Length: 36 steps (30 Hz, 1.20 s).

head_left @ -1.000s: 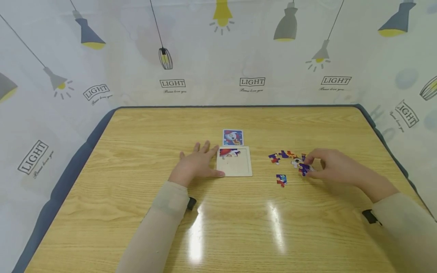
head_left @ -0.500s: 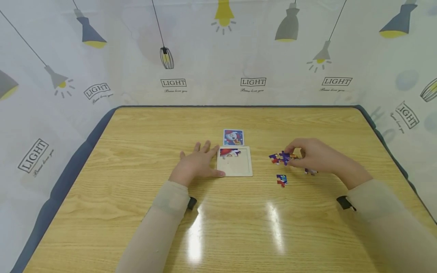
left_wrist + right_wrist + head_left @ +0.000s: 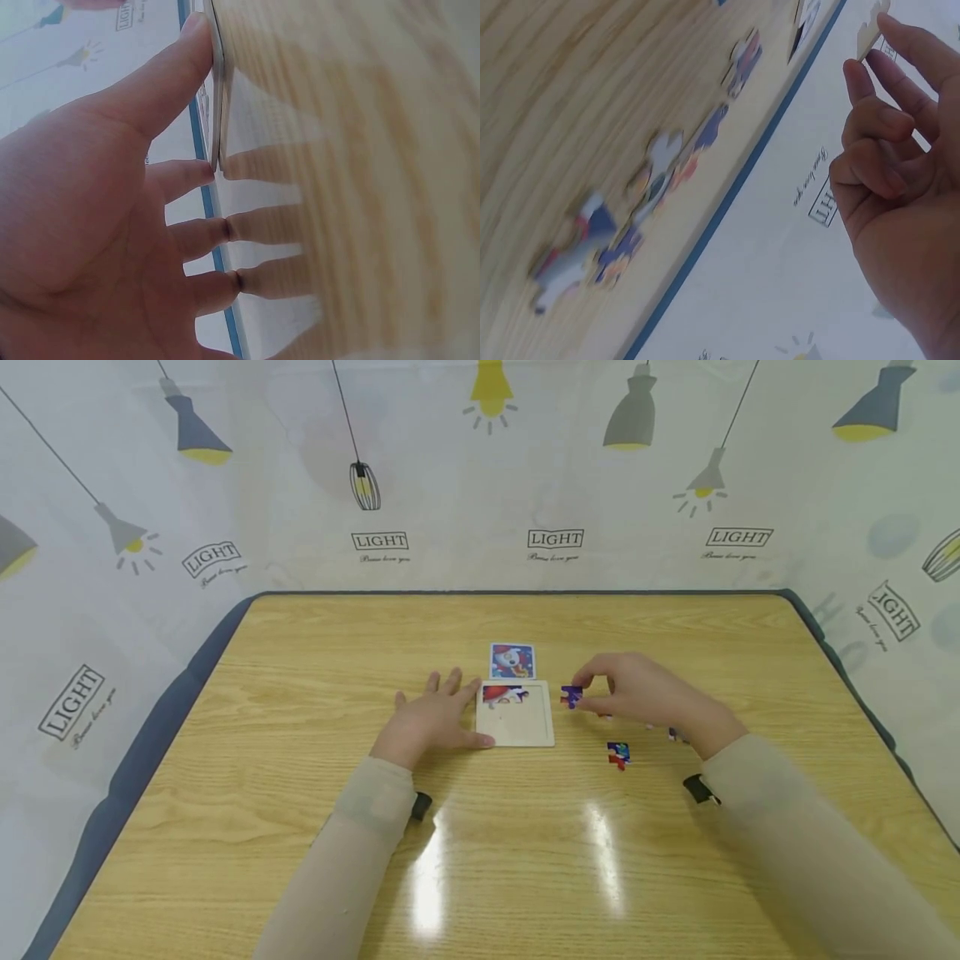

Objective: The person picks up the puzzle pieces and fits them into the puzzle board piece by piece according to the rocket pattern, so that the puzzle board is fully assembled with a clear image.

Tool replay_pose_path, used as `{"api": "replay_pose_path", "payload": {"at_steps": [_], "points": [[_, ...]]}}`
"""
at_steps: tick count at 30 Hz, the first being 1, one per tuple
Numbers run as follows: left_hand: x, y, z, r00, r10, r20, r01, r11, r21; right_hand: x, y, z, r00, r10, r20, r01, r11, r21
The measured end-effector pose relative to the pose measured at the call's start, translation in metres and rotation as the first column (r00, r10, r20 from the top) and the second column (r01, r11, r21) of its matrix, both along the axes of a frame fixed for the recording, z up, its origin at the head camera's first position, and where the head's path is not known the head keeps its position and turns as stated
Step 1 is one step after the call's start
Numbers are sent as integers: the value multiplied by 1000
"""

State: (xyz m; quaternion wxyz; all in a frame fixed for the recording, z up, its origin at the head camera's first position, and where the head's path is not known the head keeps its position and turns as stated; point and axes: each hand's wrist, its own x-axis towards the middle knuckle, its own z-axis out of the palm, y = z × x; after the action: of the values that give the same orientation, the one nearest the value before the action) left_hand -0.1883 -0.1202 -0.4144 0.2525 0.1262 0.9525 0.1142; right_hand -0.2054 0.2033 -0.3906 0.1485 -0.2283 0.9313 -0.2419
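My right hand (image 3: 637, 689) pinches a purple jigsaw piece (image 3: 571, 697) between thumb and fingers, just right of the puzzle tray. In the right wrist view that same piece (image 3: 870, 31) shows its pale edge, lifted above the table. My left hand (image 3: 433, 718) is spread out, thumb and a fingertip touching the left side of the pale square puzzle tray (image 3: 517, 731). Joined pieces (image 3: 502, 694) with a red and white picture lie in the tray's upper left corner. From the left wrist, the spread left hand (image 3: 112, 202) borders the tray edge.
A small picture card (image 3: 513, 661) lies directly behind the tray. One loose piece (image 3: 618, 755) sits nearer on the wooden table (image 3: 300, 827); several others (image 3: 660, 169) are strung out under and beside the right hand. A patterned cloth (image 3: 465, 477) rises behind the table.
My right hand has picked a purple piece out of the loose ones and carried it left, close to the tray. The left hand stays where it was.
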Motion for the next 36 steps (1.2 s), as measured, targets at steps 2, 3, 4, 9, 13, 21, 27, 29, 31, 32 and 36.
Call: {"api": "replay_pose_path", "payload": {"at_steps": [2, 3, 4, 9, 13, 21, 27, 29, 31, 32, 36], "points": [[0, 0, 0, 1000, 1, 0, -1, 1000, -3, -4, -9, -3, 1000, 5, -20, -4, 1000, 26], [0, 0, 0, 1000, 1, 0, -1, 1000, -4, -6, -14, -4, 999, 8, -33, -6, 999, 40], [0, 0, 0, 1000, 0, 0, 0, 1000, -4, -7, -18, -5, 999, 14, -49, -12, 999, 51], [1, 0, 2, 1000, 1, 2, -1, 1000, 1, -12, -37, -11, 993, 35, -109, -25, 995, 94], [0, 0, 3, 1000, 5, 2, -5, 1000, 4, -14, -47, -15, 994, 28, -105, -19, 996, 88], [1, 0, 4, 1000, 5, 6, -5, 1000, 7, -19, -57, -21, 996, 11, -91, -4, 997, 77], [2, 0, 4, 1000, 6, 0, -6, 1000, 9, -22, -61, -25, 995, 23, -100, -12, 994, 107], [2, 0, 5, 1000, 9, 2, -9, 1000, 10, -22, -62, -26, 994, 28, -107, -16, 994, 109], [3, 1, 5, 1000, 14, 6, -14, 1000, 12, -22, -63, -26, 993, 37, -115, -23, 993, 115], [3, 1, 6, 1000, 15, 6, -16, 1000, 13, -21, -63, -26, 993, 39, -115, -25, 993, 119], [3, 0, 5, 1000, 16, 5, -16, 1000, 13, -21, -65, -26, 993, 40, -108, -25, 990, 140]]}}
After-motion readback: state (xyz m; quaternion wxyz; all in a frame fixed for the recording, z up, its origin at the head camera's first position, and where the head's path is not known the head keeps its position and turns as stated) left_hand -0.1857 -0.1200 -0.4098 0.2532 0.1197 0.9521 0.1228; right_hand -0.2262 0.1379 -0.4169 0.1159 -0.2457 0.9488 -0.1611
